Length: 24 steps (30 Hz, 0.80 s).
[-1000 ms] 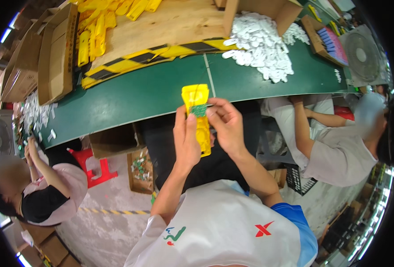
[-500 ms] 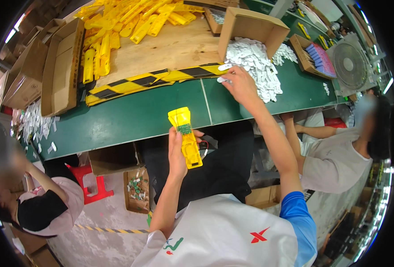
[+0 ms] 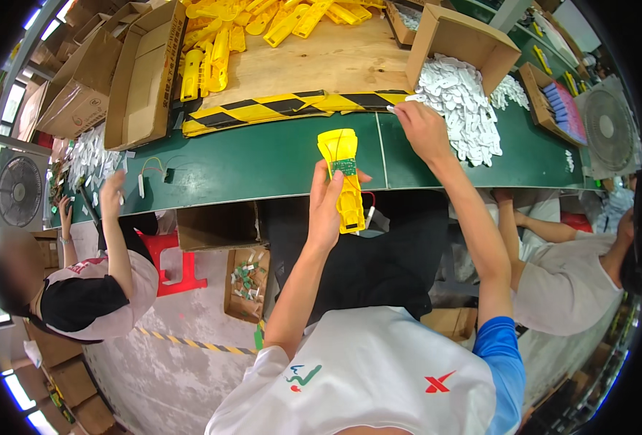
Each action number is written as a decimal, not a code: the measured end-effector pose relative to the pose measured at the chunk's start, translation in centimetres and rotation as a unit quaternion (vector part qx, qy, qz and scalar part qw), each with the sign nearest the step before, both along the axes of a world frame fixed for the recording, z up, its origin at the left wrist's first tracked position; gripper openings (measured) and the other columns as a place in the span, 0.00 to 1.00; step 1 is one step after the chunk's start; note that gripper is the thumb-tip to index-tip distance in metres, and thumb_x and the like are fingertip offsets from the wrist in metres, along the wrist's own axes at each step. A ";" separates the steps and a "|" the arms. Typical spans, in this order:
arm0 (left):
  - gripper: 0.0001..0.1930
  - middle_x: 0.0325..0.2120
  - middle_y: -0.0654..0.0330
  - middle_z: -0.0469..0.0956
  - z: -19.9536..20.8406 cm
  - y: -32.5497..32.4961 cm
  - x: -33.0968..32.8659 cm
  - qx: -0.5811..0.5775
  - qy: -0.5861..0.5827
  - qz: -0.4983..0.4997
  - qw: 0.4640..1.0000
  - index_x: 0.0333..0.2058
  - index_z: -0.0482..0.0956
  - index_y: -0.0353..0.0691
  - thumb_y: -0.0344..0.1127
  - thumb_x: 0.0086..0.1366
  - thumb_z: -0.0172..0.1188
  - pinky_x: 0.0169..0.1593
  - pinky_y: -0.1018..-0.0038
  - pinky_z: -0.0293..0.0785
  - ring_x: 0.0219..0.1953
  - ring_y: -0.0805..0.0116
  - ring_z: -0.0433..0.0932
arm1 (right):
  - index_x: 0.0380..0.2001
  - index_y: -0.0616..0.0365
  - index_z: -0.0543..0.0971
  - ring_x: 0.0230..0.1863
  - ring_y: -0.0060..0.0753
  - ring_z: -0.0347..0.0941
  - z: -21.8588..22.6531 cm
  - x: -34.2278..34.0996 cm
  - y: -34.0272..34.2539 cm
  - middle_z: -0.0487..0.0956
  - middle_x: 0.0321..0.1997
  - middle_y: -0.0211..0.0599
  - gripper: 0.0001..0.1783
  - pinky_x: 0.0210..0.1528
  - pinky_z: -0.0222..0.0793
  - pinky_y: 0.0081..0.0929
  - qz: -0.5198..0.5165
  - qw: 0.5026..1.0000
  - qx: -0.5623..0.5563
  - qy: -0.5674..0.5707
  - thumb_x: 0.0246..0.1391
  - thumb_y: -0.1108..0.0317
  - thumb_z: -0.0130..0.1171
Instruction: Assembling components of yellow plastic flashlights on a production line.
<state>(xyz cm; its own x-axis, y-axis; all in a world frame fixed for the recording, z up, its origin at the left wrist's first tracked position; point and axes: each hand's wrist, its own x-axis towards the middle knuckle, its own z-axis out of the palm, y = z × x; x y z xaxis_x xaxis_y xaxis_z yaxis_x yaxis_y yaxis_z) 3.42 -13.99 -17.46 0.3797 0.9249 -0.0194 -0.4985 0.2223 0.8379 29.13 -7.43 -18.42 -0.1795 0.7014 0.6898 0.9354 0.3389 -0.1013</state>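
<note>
My left hand [image 3: 325,210] is closed around a yellow plastic housing [image 3: 351,210], held upright over the near edge of the table. A small green circuit board [image 3: 344,167] sits inside it, with thin wires and a white part hanging by its lower right side. Further right, my right hand [image 3: 426,132] reaches to the striped edge of the wooden board. Its thumb and fingers pinch a small white plastic piece [image 3: 391,109], mostly hidden by the fingertips. Just beyond it lies a heap of similar white pieces [image 3: 462,109], spilling from a tipped cardboard box [image 3: 473,32].
Yellow housings [image 3: 284,25] are piled on the wooden board [image 3: 299,69]. An open carton [image 3: 143,80] stands to the left. A wired white part [image 3: 142,185] lies on the green table [image 3: 263,163]. Co-workers sit on both sides; the left one's hand [image 3: 113,194] is raised.
The whole view has shifted, so things appear further right. My right hand has closed its fingertips on a white piece. The left co-worker's hand has moved out over the table, near a wired part.
</note>
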 end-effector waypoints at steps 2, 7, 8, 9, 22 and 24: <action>0.14 0.39 0.53 0.79 0.2 -0.2 -0.1 0.013 0.018 0.020 1.000 0.55 0.64 0.40 0.37 0.77 0.40 0.49 0.70 0.72 0.43 0.67 0.77 | 0.36 0.61 0.77 0.26 0.30 0.77 1.9 -3.2 -2.2 0.79 0.27 0.35 0.07 0.30 0.73 0.27 0.044 0.965 -0.133 0.221 0.63 0.68 0.57; 0.14 0.41 0.54 0.77 0.7 -0.4 0.1 0.002 0.003 0.038 0.999 0.57 0.63 0.40 0.35 0.76 0.44 0.49 0.68 0.76 0.44 0.66 0.79 | 0.37 0.61 0.76 0.26 0.15 0.73 1.5 -7.7 -7.5 0.79 0.31 0.30 0.07 0.26 0.70 0.16 0.193 0.778 -0.327 0.500 0.66 0.68 0.54; 0.14 0.41 0.54 0.77 0.5 -0.4 -0.1 0.003 0.008 0.037 0.999 0.57 0.63 0.40 0.35 0.76 0.44 0.49 0.68 0.76 0.44 0.66 0.79 | 0.37 0.61 0.76 0.26 0.15 0.73 1.3 -8.4 -8.2 0.79 0.31 0.30 0.07 0.26 0.70 0.16 0.194 0.777 -0.325 0.504 0.66 0.68 0.54; 0.16 0.42 0.55 0.76 0.2 -0.4 -0.3 0.015 0.012 0.032 0.999 0.58 0.62 0.40 0.35 0.75 0.47 0.49 0.69 0.77 0.44 0.68 0.78 | 0.37 0.60 0.76 0.26 0.15 0.72 1.1 -9.2 -8.8 0.78 0.31 0.28 0.07 0.26 0.69 0.16 0.204 0.740 -0.343 0.542 0.66 0.68 0.56; 0.17 0.43 0.55 0.77 0.3 -1.1 -0.1 0.021 0.070 0.004 0.997 0.59 0.63 0.39 0.36 0.75 0.48 0.41 0.68 0.83 0.40 0.68 0.80 | 0.44 0.65 0.76 0.40 0.19 0.76 0.4 -9.0 -10.1 0.77 0.39 0.32 0.12 0.45 0.74 0.20 0.226 0.694 -0.299 0.614 0.59 0.74 0.63; 0.17 0.43 0.55 0.77 0.2 -1.2 -0.2 0.024 0.066 0.005 0.997 0.59 0.64 0.38 0.36 0.75 0.48 0.41 0.69 0.83 0.40 0.69 0.80 | 0.47 0.66 0.76 0.41 0.19 0.76 0.3 -8.9 -10.2 0.77 0.40 0.32 0.15 0.46 0.74 0.20 0.221 0.691 -0.302 0.618 0.58 0.75 0.63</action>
